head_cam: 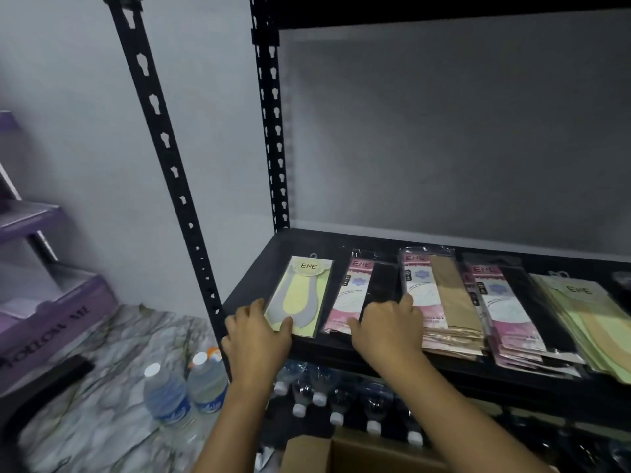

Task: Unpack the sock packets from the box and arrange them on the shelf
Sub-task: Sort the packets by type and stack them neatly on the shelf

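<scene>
A black metal shelf (252,288) carries a row of sock packets. At its left end lies a single yellow and grey packet (300,295). My left hand (256,332) touches that packet's near left corner, thumb lying on its lower edge. Beside it sits a pink and black packet stack (355,295); my right hand (389,327) rests on its near end, fingers bent over the top. Further right are a pink and beige stack (440,302), another pink and black stack (512,308) and a green stack (587,319). The cardboard box (321,452) shows at the bottom edge.
Two water bottles (184,394) stand on the marbled floor left of the shelf post (170,158). More bottles (341,407) fill the level below. Purple shelving (37,302) stands at far left. The shelf above the packets is open up to a black board.
</scene>
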`<action>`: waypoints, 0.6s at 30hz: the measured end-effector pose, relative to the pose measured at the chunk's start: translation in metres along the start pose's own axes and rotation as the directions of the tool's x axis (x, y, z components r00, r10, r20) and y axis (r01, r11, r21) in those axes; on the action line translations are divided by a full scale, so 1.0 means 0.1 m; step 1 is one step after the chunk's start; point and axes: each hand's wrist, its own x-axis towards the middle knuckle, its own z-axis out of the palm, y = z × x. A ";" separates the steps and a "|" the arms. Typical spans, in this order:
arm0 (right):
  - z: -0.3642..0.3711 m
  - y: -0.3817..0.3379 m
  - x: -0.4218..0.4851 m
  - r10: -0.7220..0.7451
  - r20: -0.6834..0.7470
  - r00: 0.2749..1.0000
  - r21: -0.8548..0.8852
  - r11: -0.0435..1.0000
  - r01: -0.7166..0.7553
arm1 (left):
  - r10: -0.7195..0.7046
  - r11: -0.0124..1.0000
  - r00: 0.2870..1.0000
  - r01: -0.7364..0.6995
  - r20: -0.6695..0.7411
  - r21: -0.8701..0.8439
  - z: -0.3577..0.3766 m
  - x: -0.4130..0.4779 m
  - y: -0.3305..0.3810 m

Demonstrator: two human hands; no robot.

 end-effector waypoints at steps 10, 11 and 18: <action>-0.09 -0.06 0.12 0.044 0.101 0.994 0.247 0.967 -0.068 | -0.100 0.990 0.983 0.113 0.155 -0.078 -0.10 0.08 -0.10; -0.11 -0.06 0.13 0.044 0.096 0.994 0.301 0.951 -0.072 | -0.106 0.979 0.977 0.135 0.185 -0.153 -0.12 0.08 -0.12; -0.14 0.03 0.14 0.127 0.207 0.970 0.769 0.592 -0.242 | -0.163 0.765 0.930 0.331 0.330 -0.553 -0.25 0.12 -0.27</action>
